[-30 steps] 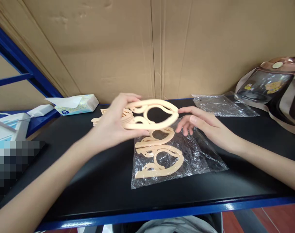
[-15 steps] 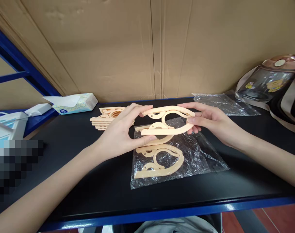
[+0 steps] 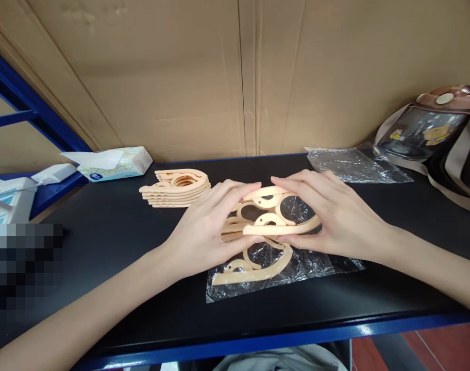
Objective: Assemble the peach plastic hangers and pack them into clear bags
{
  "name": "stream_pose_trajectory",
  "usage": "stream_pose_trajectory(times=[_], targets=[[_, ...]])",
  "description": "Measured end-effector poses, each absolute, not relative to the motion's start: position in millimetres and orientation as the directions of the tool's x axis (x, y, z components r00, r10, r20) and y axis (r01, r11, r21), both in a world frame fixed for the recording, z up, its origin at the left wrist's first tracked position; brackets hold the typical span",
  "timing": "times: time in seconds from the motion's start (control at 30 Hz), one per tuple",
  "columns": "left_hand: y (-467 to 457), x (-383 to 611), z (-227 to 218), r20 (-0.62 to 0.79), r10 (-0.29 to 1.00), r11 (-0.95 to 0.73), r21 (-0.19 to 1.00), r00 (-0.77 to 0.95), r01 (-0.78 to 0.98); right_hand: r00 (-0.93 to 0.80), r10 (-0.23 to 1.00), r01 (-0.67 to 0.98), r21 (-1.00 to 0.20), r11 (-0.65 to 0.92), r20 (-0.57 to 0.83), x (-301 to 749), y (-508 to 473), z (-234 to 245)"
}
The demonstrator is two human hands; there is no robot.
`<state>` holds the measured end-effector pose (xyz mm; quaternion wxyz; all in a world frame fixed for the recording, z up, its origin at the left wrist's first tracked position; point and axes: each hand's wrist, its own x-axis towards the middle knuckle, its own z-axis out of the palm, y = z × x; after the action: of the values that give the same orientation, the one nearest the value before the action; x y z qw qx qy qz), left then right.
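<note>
- One cardboard wall (image 3: 173,77) is seen across the whole back, parted by a dark vertical seam.
- Below it, the black tabletop (image 3: 150,319) is edged in blue, and most of the action is staged over its middle.
- At far left, a blue frame (image 3: 49,118) is set slantwise; a white-and-blue box (image 3: 16,198) is placed low beside it, its nearer part hidden by a pixelated patch.
- Over on the right, a tinted bottle (image 3: 432,134) is stood near the wall, its pale strap (image 3: 438,190) draped onto the table.
- Front and centre, a clear bag (image 3: 316,270) is laid flat with cream hangers (image 3: 258,276) inside; its far part is blocked from sight by the hands.
- Near the bottle, a second clear bag (image 3: 351,165) is spread flat.
- Over to the grip: by the left hand (image 3: 206,226) and the right hand (image 3: 335,216), one folded hanger (image 3: 273,230) is grasped, thumbs below, fingers above, right at the curved end, left at the straight ends.
- Back left, a tissue pack (image 3: 132,162) is parked by the wall.
- Just beyond the left knuckles, a hanger stack (image 3: 181,191) is neatly piled.
- The held hanger is kept above the bag; whether contact is made cannot be told.
</note>
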<state>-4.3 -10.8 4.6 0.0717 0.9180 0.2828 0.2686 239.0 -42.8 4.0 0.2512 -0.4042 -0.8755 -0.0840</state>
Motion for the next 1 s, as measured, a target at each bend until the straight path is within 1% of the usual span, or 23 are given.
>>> stream_pose_trajectory(times=[0.07,0.1,0.17,0.23,0.27,0.3,0.37,0.43,0.53,0.67,0.8,1.0], targets=[[-11,-7,9,0.372,0.588,-0.808,0.319,0.718,0.496,-0.555,0.677,0.753,-0.055,0.656,0.483,243,-39,7],[-10,-10,12,0.304,0.605,-0.790,0.344,0.735,0.508,-0.554,0.691,0.755,-0.068,0.652,0.464,249,-36,10],[-7,-18,19,0.131,0.613,-0.757,0.379,0.779,0.532,-0.532,0.734,0.773,-0.114,0.625,0.422,267,-26,16],[-2,-29,25,-0.056,0.573,-0.745,0.381,0.817,0.548,-0.496,0.787,0.794,-0.176,0.582,0.366,291,-16,25],[1,-34,27,-0.147,0.548,-0.742,0.371,0.824,0.559,-0.488,0.816,0.809,-0.189,0.556,0.310,303,-12,29],[3,-38,28,-0.219,0.525,-0.739,0.361,0.822,0.568,-0.482,0.849,0.833,-0.189,0.520,0.214,314,-8,32],[8,-44,28,-0.302,0.500,-0.733,0.350,0.811,0.583,-0.462,0.883,0.862,-0.192,0.469,0.083,330,-5,36],[11,-45,26,-0.316,0.489,-0.732,0.359,0.813,0.579,-0.453,0.892,0.875,-0.199,0.442,-0.011,338,-6,37],[13,-43,23,-0.301,0.476,-0.733,0.383,0.826,0.562,-0.474,0.877,0.868,-0.212,0.450,-0.079,336,-11,33],[16,-39,18,-0.290,0.485,-0.722,0.400,0.825,0.565,-0.564,0.823,0.811,-0.229,0.539,-0.061,325,-14,25],[20,-37,11,-0.277,0.509,-0.707,0.405,0.815,0.579,-0.599,0.800,0.771,-0.285,0.570,-0.020,314,-12,19],[24,-37,5,-0.241,0.517,-0.709,0.417,0.821,0.569,-0.670,0.740,0.706,-0.364,0.607,-0.066,293,-7,9]])
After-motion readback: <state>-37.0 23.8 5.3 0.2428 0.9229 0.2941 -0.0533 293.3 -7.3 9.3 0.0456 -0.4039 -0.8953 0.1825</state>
